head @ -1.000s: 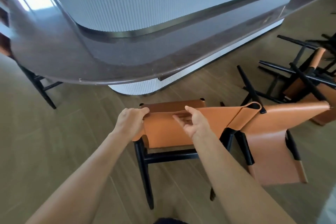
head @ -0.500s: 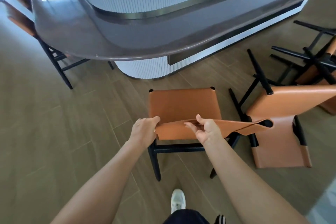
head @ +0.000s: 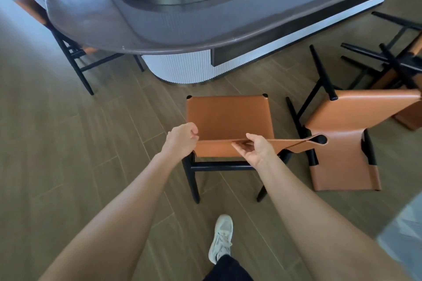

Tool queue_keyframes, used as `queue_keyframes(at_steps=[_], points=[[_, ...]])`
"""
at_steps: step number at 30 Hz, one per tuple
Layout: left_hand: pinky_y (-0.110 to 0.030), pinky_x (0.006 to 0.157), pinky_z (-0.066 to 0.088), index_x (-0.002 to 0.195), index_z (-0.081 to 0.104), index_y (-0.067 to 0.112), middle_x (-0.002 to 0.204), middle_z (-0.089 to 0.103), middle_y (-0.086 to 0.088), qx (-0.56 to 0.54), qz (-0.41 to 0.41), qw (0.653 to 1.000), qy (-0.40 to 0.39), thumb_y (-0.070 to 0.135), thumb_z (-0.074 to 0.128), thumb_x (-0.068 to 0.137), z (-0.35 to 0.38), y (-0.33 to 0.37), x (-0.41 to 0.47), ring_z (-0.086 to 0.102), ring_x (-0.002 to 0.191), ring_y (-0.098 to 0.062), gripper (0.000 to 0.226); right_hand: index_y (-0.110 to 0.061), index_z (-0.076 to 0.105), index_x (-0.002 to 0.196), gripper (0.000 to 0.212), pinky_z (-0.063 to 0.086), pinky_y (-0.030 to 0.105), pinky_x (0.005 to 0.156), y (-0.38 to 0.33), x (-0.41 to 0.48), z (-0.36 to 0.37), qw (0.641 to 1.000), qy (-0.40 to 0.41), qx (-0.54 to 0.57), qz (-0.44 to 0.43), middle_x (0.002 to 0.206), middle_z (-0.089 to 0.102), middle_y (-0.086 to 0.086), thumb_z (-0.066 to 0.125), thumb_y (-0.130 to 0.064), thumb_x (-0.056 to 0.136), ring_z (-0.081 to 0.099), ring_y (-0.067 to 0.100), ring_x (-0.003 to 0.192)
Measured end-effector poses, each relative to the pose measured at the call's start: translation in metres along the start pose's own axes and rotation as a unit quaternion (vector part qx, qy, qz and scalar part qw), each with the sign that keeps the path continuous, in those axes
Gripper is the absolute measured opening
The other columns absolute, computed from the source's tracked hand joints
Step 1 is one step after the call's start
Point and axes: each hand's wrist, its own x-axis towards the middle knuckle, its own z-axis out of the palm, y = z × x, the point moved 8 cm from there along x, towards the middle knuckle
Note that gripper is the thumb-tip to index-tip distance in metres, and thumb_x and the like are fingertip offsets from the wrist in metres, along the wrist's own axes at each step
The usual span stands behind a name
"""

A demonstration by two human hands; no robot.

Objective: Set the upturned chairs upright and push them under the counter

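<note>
A second ago the chair's back hid its seat. Now the whole orange seat shows, and a white shoe has come into view on the floor at the bottom.

Both bare arms reach forward to the top of the chair's back. The left hand holds the left end, with its fingers curled over the edge. The right hand pinches the top edge near the middle, thumb on top and fingers on the near side.

The chair stands upright on its black legs. Its seat points at the counter, but it is out on the open floor, not under it.

Just beside it on the right lies a tipped chair, with its orange back flat on the floor and its black legs sticking up. Behind that one is another fallen chair, legs in the air too.

Far on the left, a tucked chair sits under the counter's round end.
</note>
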Motion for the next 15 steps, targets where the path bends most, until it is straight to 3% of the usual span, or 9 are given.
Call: queue_keyframes(at_steps=[3,6,10,15], points=[[-0.029,0.080,0.047,0.097,0.066,0.022,0.097,0.065,0.011,-0.122,-0.003,0.990,0.065,0.028,0.057,0.093,-0.008,0.017,-0.023,0.060,0.093,-0.009,0.012,-0.005,0.052,0.111,0.024,0.057,0.048,0.059,-0.011,-0.004,-0.029,0.999,0.032,-0.021,-0.014,0.117,0.053,0.025,0.064,-0.004,0.090,0.061,0.037,0.097],[-0.029,0.086,0.045,0.089,0.070,0.016,0.084,0.073,0.008,-0.280,-0.091,0.955,0.042,0.035,0.057,0.093,0.014,0.015,-0.044,0.065,0.092,-0.009,0.023,-0.010,0.052,0.111,0.029,0.057,0.045,0.063,-0.025,-0.011,-0.050,0.997,0.060,-0.038,-0.026,0.113,0.052,0.023,0.069,-0.013,0.088,0.061,0.038,0.103],[-0.046,0.095,0.049,0.113,0.061,0.005,0.102,0.072,-0.010,-0.464,-0.259,0.843,-0.082,0.038,0.056,0.096,0.076,0.008,-0.056,0.067,0.095,-0.021,0.037,-0.012,0.050,0.112,0.034,0.058,0.042,0.065,-0.037,-0.012,-0.059,0.994,0.072,-0.078,-0.036,0.111,0.054,0.022,0.072,-0.018,0.086,0.063,0.035,0.099],[-0.050,0.091,0.050,0.140,0.037,-0.001,0.127,0.055,-0.025,-0.607,-0.311,0.729,-0.059,0.030,0.062,0.094,0.103,0.014,-0.042,0.061,0.108,-0.037,0.060,-0.009,0.050,0.119,0.039,0.056,0.043,0.061,-0.037,-0.003,-0.052,0.997,0.044,-0.059,-0.003,0.116,0.053,0.024,0.071,-0.015,0.087,0.061,0.035,0.103]])
